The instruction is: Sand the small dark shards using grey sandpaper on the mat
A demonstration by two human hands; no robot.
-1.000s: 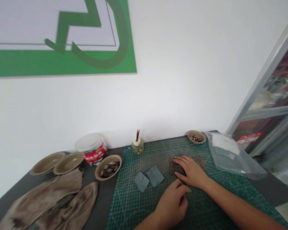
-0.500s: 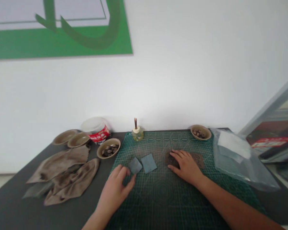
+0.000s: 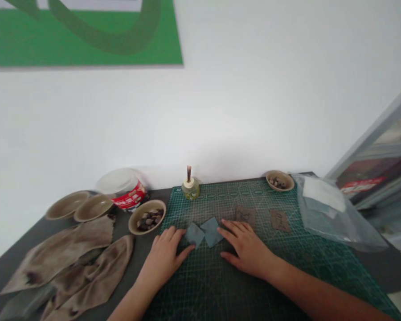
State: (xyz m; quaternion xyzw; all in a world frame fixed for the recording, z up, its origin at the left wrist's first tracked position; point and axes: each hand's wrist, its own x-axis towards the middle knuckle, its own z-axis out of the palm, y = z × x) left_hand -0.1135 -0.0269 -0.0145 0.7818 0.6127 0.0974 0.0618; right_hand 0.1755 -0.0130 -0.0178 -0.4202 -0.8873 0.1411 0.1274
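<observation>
Two small grey-blue squares [image 3: 203, 232] lie side by side on the green cutting mat [image 3: 287, 267]. My left hand [image 3: 165, 258] rests flat on the mat, fingers stretched out, its fingertips at the left square's edge. My right hand [image 3: 247, 249] also lies flat with fingers spread, its tips touching the right square. Behind my right hand lie two brown rectangular pieces [image 3: 246, 215], one further right [image 3: 280, 220], both uncovered.
A small glass bottle with a stick [image 3: 190, 187] stands at the mat's far edge. A bowl of dark pieces [image 3: 147, 220] sits left of the mat, two empty bowls [image 3: 80, 207] and a red-labelled tub [image 3: 122, 189] beyond. Stained cloths [image 3: 70, 258] lie left. A plastic bag [image 3: 330, 214] and another small bowl [image 3: 280, 181] are at right.
My right hand left the brown pieces and slid left to the grey squares. My left hand moved up beside the left square. The camera tilted down slightly.
</observation>
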